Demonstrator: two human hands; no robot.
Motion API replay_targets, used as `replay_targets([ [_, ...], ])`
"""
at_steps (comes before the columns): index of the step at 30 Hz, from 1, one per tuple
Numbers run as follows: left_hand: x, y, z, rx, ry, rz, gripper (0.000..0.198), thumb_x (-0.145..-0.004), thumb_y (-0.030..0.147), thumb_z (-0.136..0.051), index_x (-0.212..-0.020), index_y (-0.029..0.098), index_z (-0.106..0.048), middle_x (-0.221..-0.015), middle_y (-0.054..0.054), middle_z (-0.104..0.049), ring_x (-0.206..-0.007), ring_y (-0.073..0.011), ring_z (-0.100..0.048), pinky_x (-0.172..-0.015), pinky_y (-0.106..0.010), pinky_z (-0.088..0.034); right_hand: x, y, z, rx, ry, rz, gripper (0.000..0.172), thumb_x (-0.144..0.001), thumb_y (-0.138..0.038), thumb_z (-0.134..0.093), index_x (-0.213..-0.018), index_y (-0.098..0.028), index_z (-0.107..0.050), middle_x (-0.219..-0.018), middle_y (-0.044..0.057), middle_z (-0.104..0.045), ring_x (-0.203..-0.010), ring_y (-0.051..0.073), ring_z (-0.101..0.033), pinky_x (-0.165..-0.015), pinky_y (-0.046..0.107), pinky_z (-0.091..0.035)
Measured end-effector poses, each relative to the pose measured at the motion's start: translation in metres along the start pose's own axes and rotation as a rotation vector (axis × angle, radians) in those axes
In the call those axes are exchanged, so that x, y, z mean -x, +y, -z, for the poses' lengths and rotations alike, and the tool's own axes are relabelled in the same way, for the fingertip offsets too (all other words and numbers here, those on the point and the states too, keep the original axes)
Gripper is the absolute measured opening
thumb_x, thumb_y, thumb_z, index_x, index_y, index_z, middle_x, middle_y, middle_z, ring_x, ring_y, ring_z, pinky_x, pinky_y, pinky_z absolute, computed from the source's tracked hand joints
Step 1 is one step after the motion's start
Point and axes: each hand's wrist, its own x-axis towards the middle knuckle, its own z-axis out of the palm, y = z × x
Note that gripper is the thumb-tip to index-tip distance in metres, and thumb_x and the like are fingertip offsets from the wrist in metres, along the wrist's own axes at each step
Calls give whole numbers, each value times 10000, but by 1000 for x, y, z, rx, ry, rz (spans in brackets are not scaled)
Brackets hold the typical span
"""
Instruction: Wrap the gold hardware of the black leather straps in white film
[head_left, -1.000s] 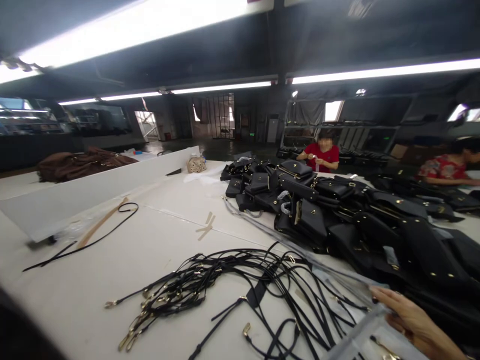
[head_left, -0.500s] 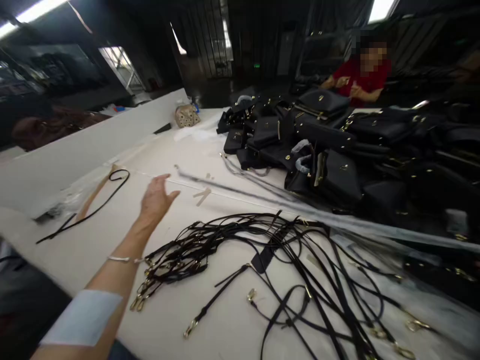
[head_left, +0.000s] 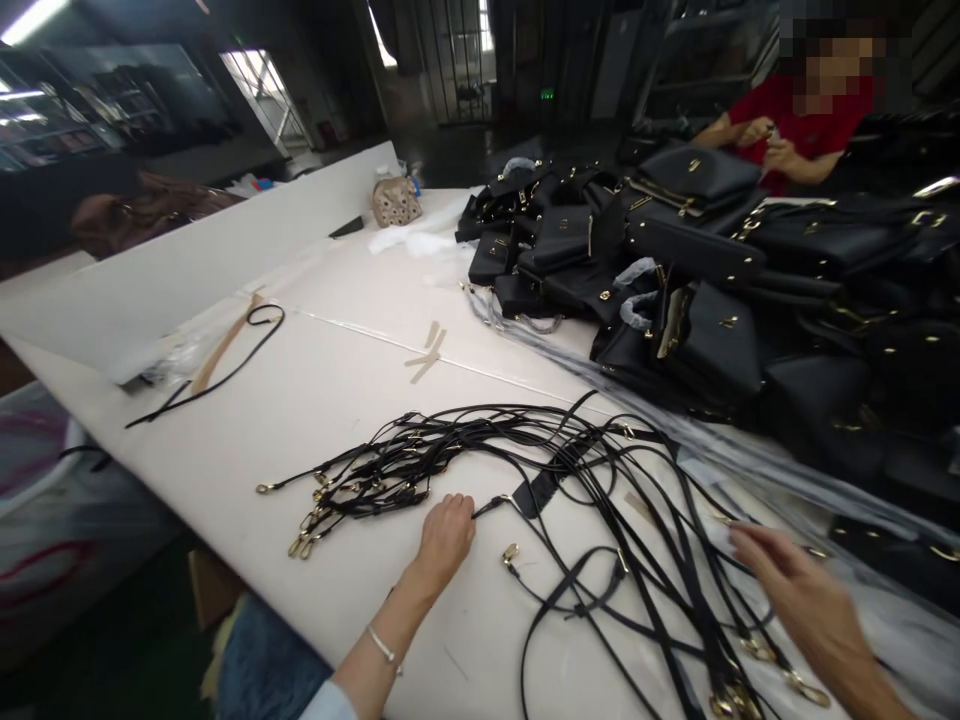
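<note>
A tangle of thin black straps [head_left: 525,470] with gold clasps lies spread over the white table [head_left: 315,400]. My left hand [head_left: 444,535] rests on the table with fingers curled, pinching one strap near its end. My right hand [head_left: 787,585] is low at the right, fingers stretched out over the straps and a clear plastic bag [head_left: 892,620]; it is slightly blurred and grips nothing.
A big pile of black handbags [head_left: 697,290] fills the right side. A single black strap [head_left: 217,375] lies at the left by a white board [head_left: 187,270]. A small woven bag [head_left: 396,202] stands at the back. A person in red [head_left: 795,130] works beyond the pile.
My left hand has dropped from mid-air at the left onto the straps and closed on one. My right hand came back into view over the straps. The camera tilted down.
</note>
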Motion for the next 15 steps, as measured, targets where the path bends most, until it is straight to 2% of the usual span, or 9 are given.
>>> replay_targets([
  [1,6,5,1,-6,11,-23,152,-885,84,-473,-944,163,-589,-928,-97,-674,-920,-261,-628,-792,-358,-463,10,-21,-21,-15,-79,90,292,-745,-466,-627,-924,-246,-692,-1015,144,-716,-939,299,-675,-877,410,-505],
  [4,36,26,2,-13,22,-153,199,-930,110,-410,-1005,188,-578,-901,-74,-675,-832,-231,-642,-744,-336,-475,51,-83,-69,-76,-348,429,371,-879,-474,-521,-1064,-199,-688,-1163,132,-686,-1124,284,-607,-1017,413,-441],
  [6,64,40,0,5,82,-334,220,-948,122,-377,-994,207,-575,-876,-60,-676,-784,-211,-640,-710,-318,-474,81,-114,-84,-81,-517,586,408,-903,-435,-518,-1185,-175,-656,-1243,140,-650,-1179,273,-568,-1050,413,-408],
  [7,77,46,-2,33,148,-433,227,-951,122,-364,-974,210,-572,-851,-57,-674,-758,-205,-636,-692,-313,-471,96,-124,-86,-75,-640,617,405,-910,-422,-521,-1201,-174,-652,-1221,133,-662,-1137,259,-590,-1013,394,-433],
  [9,101,54,-6,149,300,-572,198,-949,133,-378,-932,209,-560,-798,-51,-668,-707,-199,-626,-662,-310,-467,121,-132,-86,-71,-922,572,362,-907,-383,-535,-1176,-184,-674,-1030,85,-722,-915,207,-652,-833,314,-500],
  [10,109,56,-7,232,345,-588,151,-941,149,-416,-933,207,-556,-789,-48,-669,-697,-197,-625,-656,-307,-469,132,-130,-83,-75,-1042,504,330,-896,-355,-544,-1141,-190,-694,-887,46,-727,-779,174,-646,-725,269,-496],
  [11,116,56,-7,317,336,-567,93,-923,168,-475,-947,209,-555,-795,-40,-674,-699,-192,-628,-659,-299,-473,141,-125,-80,-86,-1121,424,303,-879,-323,-555,-1104,-194,-713,-752,7,-698,-666,144,-613,-641,235,-469],
  [13,124,54,-6,443,190,-491,108,-857,186,-596,-954,221,-565,-809,-13,-684,-716,-181,-634,-661,-275,-474,154,-109,-71,-117,-1136,282,280,-832,-255,-567,-1046,-194,-737,-600,-40,-613,-558,111,-544,-562,200,-415],
  [15,127,51,-6,486,-5,-439,156,-809,166,-642,-934,240,-588,-825,18,-695,-741,-170,-636,-668,-257,-468,164,-89,-59,-137,-1046,207,259,-798,-212,-561,-969,-183,-753,-555,-51,-573,-532,98,-513,-533,185,-382],
])
